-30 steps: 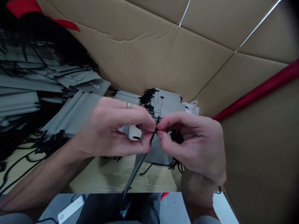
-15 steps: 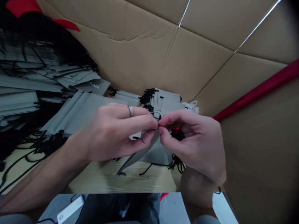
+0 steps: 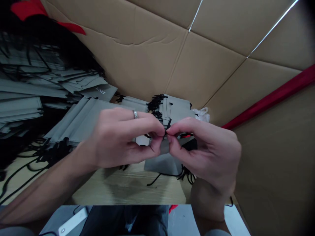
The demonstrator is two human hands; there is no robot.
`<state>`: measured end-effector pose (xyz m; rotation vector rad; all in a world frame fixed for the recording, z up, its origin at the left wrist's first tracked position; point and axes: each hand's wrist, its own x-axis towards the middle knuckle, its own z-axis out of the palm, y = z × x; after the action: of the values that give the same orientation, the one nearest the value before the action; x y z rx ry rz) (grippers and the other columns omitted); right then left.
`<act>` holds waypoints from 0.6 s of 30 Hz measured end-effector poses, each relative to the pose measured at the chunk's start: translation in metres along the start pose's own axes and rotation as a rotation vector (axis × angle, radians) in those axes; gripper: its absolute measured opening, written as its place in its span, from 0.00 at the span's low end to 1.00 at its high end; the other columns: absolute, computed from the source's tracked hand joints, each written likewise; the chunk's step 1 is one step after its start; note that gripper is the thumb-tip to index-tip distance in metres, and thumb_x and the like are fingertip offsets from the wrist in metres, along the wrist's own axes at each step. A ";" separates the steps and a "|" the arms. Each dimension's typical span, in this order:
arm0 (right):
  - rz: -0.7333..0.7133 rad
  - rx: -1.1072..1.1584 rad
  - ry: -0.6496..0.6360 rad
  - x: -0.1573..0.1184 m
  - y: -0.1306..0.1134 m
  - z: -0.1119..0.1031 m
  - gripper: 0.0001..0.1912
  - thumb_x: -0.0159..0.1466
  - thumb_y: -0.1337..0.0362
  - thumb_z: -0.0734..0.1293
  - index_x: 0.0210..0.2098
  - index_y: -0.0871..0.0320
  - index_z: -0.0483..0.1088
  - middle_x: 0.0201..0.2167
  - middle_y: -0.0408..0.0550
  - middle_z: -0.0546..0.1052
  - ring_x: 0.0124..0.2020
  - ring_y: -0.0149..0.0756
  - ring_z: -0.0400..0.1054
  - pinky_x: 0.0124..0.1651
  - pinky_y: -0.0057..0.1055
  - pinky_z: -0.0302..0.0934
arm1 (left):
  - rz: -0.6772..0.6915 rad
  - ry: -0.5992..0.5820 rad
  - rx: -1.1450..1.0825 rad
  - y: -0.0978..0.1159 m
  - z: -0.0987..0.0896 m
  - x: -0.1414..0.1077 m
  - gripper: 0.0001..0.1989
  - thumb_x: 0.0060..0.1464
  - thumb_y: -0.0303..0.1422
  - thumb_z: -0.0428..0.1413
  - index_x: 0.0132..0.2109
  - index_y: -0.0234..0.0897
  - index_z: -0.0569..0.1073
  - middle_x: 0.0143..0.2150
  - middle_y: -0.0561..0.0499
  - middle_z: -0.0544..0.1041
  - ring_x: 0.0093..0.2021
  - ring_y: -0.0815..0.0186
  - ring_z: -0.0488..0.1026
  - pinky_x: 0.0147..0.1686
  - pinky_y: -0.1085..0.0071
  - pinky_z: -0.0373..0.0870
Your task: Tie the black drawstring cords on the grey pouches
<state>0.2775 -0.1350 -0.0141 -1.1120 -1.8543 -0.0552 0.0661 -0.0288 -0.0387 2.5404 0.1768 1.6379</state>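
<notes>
My left hand (image 3: 118, 139), with a ring on one finger, and my right hand (image 3: 209, 150) meet fingertip to fingertip over the wooden table (image 3: 128, 186). Between them they pinch a thin black drawstring (image 3: 168, 124) at the top of a small grey pouch (image 3: 164, 149). The pouch is held up near the fingers and mostly hidden by them. Under my hands lies another grey pouch (image 3: 163, 164) with loose black cords trailing right.
Stacks of grey pouches (image 3: 81, 119) with black cords lie left and behind my hands, with a taller heap (image 3: 27, 88) at far left. Cardboard walls (image 3: 172, 55) close in the back and right, with a red strip (image 3: 273, 96). A white object (image 3: 71, 221) sits near my lap.
The grey pouch that hung down below my fingers has been drawn up between my hands. Both hands stay pinched together in nearly the same place.
</notes>
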 end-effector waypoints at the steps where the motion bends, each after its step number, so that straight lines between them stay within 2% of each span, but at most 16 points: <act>1: -0.001 0.017 0.006 0.000 0.001 0.000 0.15 0.71 0.75 0.73 0.44 0.46 0.80 0.38 0.39 0.88 0.36 0.38 0.84 0.42 0.39 0.83 | -0.025 0.012 -0.056 -0.001 0.001 0.000 0.09 0.60 0.27 0.70 0.42 0.47 0.82 0.33 0.59 0.87 0.28 0.66 0.83 0.30 0.70 0.78; 6: -0.042 0.063 0.055 0.001 0.005 0.002 0.15 0.70 0.75 0.75 0.44 0.44 0.81 0.39 0.38 0.88 0.36 0.38 0.83 0.41 0.40 0.82 | -0.112 0.085 -0.286 -0.009 0.008 0.001 0.09 0.56 0.27 0.72 0.41 0.47 0.84 0.33 0.58 0.88 0.29 0.66 0.84 0.29 0.70 0.82; 12: -0.106 0.086 0.139 0.004 0.009 0.007 0.15 0.69 0.74 0.75 0.43 0.43 0.81 0.35 0.39 0.88 0.35 0.41 0.84 0.40 0.43 0.84 | -0.251 0.076 -0.562 -0.007 0.011 0.008 0.10 0.52 0.26 0.72 0.38 0.48 0.86 0.30 0.57 0.88 0.25 0.65 0.83 0.25 0.72 0.83; 15: -0.124 0.122 0.156 0.004 0.010 0.008 0.15 0.69 0.74 0.74 0.43 0.43 0.81 0.35 0.40 0.87 0.35 0.41 0.84 0.39 0.43 0.83 | -0.275 0.069 -0.577 -0.007 0.011 0.009 0.10 0.54 0.25 0.73 0.38 0.47 0.86 0.31 0.56 0.88 0.26 0.65 0.83 0.26 0.72 0.83; 18: -0.115 0.105 0.148 0.005 0.011 0.007 0.15 0.71 0.75 0.74 0.45 0.44 0.81 0.38 0.41 0.88 0.37 0.41 0.84 0.41 0.44 0.83 | -0.254 0.089 -0.552 -0.007 0.010 0.009 0.10 0.56 0.24 0.74 0.41 0.45 0.87 0.34 0.54 0.89 0.31 0.64 0.87 0.32 0.73 0.87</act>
<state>0.2800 -0.1219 -0.0191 -0.9044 -1.7665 -0.1022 0.0788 -0.0208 -0.0364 1.9516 0.0410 1.4530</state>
